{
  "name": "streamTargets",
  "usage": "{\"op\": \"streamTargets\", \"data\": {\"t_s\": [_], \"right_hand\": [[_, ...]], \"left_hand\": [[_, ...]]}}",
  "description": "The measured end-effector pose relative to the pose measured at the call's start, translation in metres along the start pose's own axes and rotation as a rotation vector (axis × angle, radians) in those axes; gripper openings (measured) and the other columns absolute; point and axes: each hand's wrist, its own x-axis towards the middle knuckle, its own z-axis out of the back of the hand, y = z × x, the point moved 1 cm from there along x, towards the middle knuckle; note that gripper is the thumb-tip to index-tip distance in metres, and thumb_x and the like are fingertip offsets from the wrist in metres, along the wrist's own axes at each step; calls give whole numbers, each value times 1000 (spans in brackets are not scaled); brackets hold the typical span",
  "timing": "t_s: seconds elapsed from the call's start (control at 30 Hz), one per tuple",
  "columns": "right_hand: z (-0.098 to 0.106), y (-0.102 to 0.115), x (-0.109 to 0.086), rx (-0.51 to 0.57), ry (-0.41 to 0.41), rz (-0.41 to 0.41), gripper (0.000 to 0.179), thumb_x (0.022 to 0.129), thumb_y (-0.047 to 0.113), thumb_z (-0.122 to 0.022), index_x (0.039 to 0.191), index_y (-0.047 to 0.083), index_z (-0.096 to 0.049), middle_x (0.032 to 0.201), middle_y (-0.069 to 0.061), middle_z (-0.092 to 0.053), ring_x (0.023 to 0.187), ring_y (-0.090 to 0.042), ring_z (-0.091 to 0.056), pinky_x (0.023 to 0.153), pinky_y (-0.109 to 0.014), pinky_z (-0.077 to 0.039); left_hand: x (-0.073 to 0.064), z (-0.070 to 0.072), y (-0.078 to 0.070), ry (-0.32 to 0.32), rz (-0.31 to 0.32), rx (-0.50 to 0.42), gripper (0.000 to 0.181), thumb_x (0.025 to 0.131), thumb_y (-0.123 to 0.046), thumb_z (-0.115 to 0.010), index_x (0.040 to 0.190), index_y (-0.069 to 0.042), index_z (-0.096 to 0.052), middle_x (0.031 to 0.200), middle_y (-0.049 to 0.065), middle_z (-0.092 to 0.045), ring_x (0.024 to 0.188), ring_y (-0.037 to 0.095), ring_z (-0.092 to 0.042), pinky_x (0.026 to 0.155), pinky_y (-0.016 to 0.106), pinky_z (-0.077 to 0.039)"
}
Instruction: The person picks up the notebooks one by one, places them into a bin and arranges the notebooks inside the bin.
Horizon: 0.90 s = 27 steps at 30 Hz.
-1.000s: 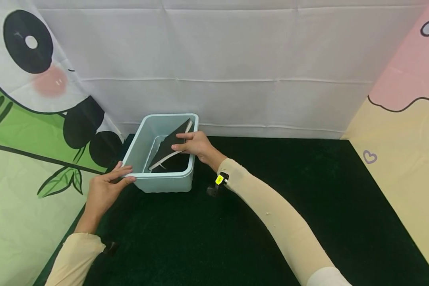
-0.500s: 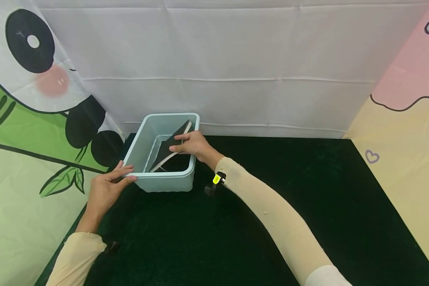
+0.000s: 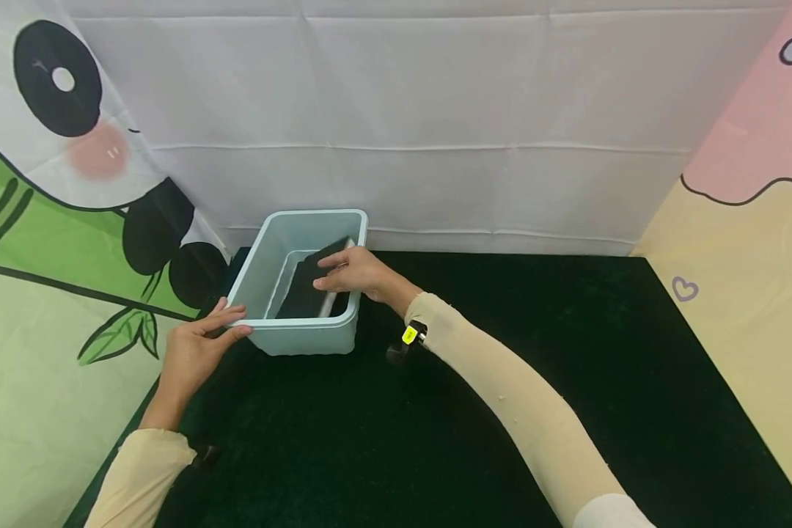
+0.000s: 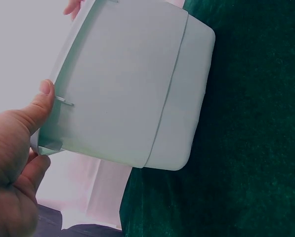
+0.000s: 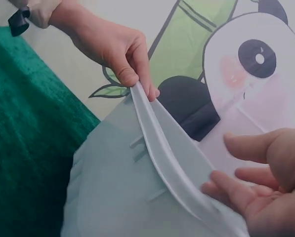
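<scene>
A light blue plastic bin (image 3: 303, 336) sits at the back left of the dark green tabletop. My left hand (image 3: 196, 350) pinches its near left corner, thumb on the outside, as the left wrist view also shows. Inside the bin, a flat black book-like thing (image 3: 297, 295) with a white edge leans low toward the right wall. My right hand (image 3: 359, 275) is over the bin's right rim, partly covering the black thing. In the right wrist view its thumb and fingers (image 5: 256, 148) are spread apart beside the rim, and nothing shows between them.
The green cloth-covered table (image 3: 402, 425) extends to the right and front. A white cloth wall (image 3: 422, 110) rises close behind the bin. A panda-printed cloth (image 3: 72, 169) hangs at left, a pink and yellow one (image 3: 752, 183) at right.
The black book-like thing has dropped from a raised, slanted position to lower in the bin, its white edge shifting right. My right hand has let go of it; my left hand has stayed put.
</scene>
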Motion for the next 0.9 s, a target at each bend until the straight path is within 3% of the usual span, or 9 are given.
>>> {"op": "streamTargets", "data": {"t_s": [0.17, 0.43, 0.53, 0.63, 0.77, 0.9], "right_hand": [[11, 0, -11, 76, -6, 77, 49, 98, 13, -71, 144, 6, -57, 137, -13, -65, 120, -23, -68, 98, -31, -55], [41, -21, -50, 272, 8, 159, 44, 105, 15, -60, 146, 0, -53, 141, -19, -61, 128, -37, -61, 103, -41, -52], [57, -34, -68, 291, -13, 177, 45, 106, 16, -56, 147, -3, -50, 141, -22, -60, 130, -39, -59, 103, -41, -53], [75, -47, -86, 279, -43, 180, 46, 107, 19, -55, 147, -3, -49, 143, -23, -59, 130, -39, -59, 102, -40, -53], [100, -63, -107, 240, -99, 160, 49, 107, 23, -57, 148, -3, -49, 145, -23, -57, 132, -38, -58, 104, -42, -52], [120, -78, -124, 160, -161, 148, 53, 106, 27, -58, 149, -3, -47, 147, -22, -55, 132, -38, -57, 103, -42, -52]], "left_hand": [[0, -1, 0, 3, 5, 3, 37, 92, -29, -77, 121, -7, -75, 131, 14, -68, 142, 14, -46, 110, 54, -41], [1, -4, 0, 2, 13, 15, 39, 92, -32, -77, 123, -8, -75, 133, 11, -69, 143, 19, -46, 100, 23, -44], [3, -6, 2, 4, 17, 17, 41, 93, -34, -77, 125, -9, -74, 135, 10, -67, 143, 17, -45, 97, 21, -44], [2, -6, 2, 16, 29, 16, 46, 94, -36, -76, 130, -10, -71, 142, 10, -62, 143, 23, -45, 99, 33, -46], [-1, -6, -3, 38, 52, -13, 51, 96, -38, -73, 138, -9, -65, 154, 16, -48, 143, 43, -41, 109, 63, -38], [-4, -12, -18, -17, 0, 3, 48, 99, -35, -68, 137, -5, -64, 153, 20, -48, 144, 48, -38, 109, 75, -29]]}}
